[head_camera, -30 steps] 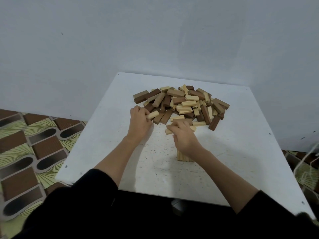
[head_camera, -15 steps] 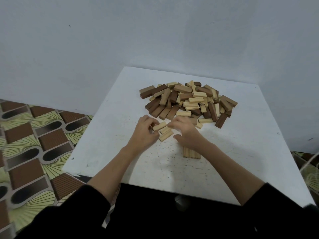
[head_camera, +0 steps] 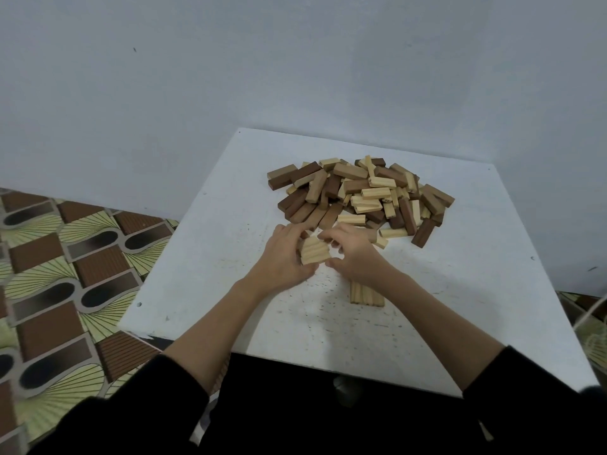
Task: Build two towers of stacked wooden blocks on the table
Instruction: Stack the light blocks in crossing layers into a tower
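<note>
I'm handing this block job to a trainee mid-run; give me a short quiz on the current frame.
1. True or false: both hands hold one row of light blocks between them.
2. Which colour are the blocks of the flat row that lies beside the right forearm? A dark brown; B light; C mixed.
3. Fill in: the loose pile of blocks lies toward the ___ side of the white table, beyond the hands.

Key
1. True: the left hand and the right hand grip it from either side.
2. B.
3. Far: it lies toward the wall side.
</note>
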`<act>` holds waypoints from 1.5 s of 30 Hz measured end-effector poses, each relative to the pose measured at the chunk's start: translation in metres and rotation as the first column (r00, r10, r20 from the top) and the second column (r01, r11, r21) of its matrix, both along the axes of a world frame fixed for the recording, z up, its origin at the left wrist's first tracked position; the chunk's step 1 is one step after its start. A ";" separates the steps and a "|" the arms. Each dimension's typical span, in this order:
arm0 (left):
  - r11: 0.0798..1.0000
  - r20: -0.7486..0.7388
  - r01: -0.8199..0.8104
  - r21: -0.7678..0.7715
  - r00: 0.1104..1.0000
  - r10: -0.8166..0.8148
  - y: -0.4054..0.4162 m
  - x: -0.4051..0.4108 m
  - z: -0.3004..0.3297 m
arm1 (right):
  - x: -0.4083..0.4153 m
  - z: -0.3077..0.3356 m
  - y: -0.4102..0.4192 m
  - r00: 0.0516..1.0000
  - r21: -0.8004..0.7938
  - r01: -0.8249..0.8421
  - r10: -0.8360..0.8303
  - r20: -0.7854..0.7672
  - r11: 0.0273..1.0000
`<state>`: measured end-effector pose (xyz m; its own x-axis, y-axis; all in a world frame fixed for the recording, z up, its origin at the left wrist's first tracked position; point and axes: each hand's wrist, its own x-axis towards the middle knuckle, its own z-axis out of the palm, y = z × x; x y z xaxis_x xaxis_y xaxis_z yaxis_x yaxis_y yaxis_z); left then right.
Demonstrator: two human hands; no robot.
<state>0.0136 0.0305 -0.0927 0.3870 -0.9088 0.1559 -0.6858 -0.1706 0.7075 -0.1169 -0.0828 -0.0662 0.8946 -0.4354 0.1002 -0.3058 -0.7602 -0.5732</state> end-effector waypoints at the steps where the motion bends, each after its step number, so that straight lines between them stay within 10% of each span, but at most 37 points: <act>1: 1.000 -0.019 0.010 -0.008 1.000 -0.010 -0.001 0.003 0.000 | -0.001 -0.002 0.001 1.000 -0.002 -0.006 0.006 0.024 1.000; 16: 0.998 -0.243 -0.008 -0.070 0.970 -0.009 0.008 0.010 0.003 | 0.002 -0.012 0.004 0.990 0.084 0.107 -0.114 0.079 0.991; 45: 0.999 -0.213 -0.027 -0.039 0.977 0.018 0.008 0.012 0.000 | 0.003 -0.015 0.000 0.996 0.068 0.048 -0.053 0.071 0.997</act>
<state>0.0256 0.0384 -0.0927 0.4360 -0.8938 0.1053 -0.5151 -0.1519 0.8436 -0.1137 -0.0823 -0.0816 0.8628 -0.4875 0.1336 -0.2985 -0.7047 -0.6437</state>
